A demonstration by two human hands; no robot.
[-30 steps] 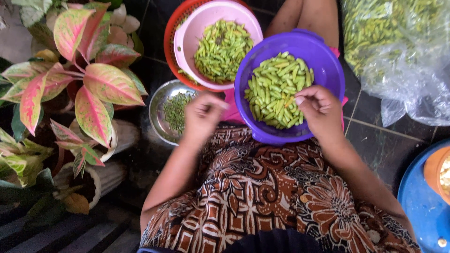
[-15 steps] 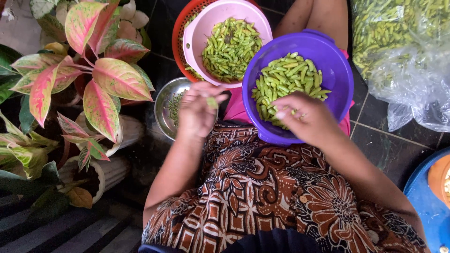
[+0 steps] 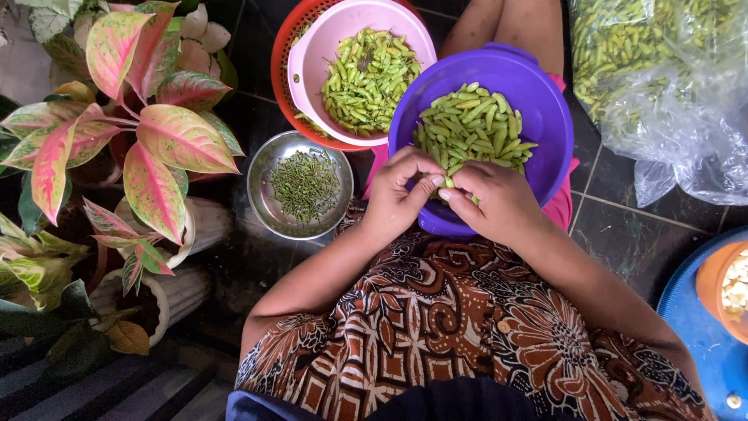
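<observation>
My left hand [image 3: 401, 191] and my right hand [image 3: 489, 199] meet over the near rim of a purple bowl [image 3: 538, 101] full of green chillies [image 3: 471, 129]. Both pinch one small green chilli [image 3: 449, 182] between their fingertips. A pink bowl [image 3: 315, 54] holding more green chillies [image 3: 370, 78] sits inside a red basket [image 3: 282, 74] just beyond. To the left, a small steel bowl [image 3: 265, 199] holds a heap of thin green stems [image 3: 305, 185].
Potted plants with pink-and-green leaves [image 3: 132, 132] crowd the left side. A clear plastic bag of green chillies [image 3: 662, 70] lies at the top right. A blue tray [image 3: 697, 327] with an orange bowl [image 3: 713, 284] sits at the right edge. My patterned skirt [image 3: 436, 327] covers my lap.
My left hand came back from the steel bowl to the purple bowl. My right hand picked a chilli and both hands now hold it together at the rim.
</observation>
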